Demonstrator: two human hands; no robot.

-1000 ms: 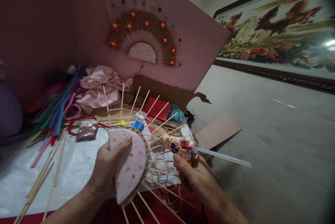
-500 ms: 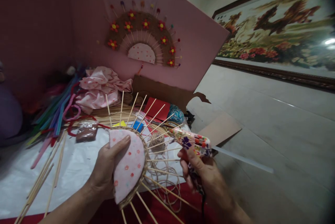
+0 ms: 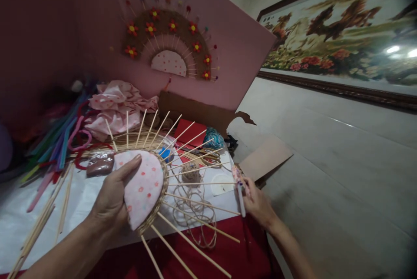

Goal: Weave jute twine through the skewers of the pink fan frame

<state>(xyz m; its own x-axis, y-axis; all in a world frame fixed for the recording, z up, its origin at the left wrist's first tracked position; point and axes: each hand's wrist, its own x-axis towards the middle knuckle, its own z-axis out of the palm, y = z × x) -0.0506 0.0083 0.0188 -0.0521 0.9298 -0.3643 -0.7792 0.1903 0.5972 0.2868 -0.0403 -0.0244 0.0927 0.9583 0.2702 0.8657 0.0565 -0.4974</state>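
Note:
My left hand grips a half-round fan piece covered in pink spotted cloth, thumb on top. A jute braid edges it and several thin wooden sticks fan out from the rim. My right hand is at the table's right edge, fingers wrapped round a flower-patterned glue gun, which points up and away with its clear glue stick toward me. A loose coil of jute twine lies on the table between the hands.
A finished fan with red flowers hangs on the pink board. Pink cloth, coloured pipe cleaners, bamboo sticks, a brown packet, red paper, a teal yarn ball and cardboard crowd the white table.
My right hand has carried the glue gun away from the sticks, down and right to the table's edge. The fan piece has shifted left and tilted flatter.

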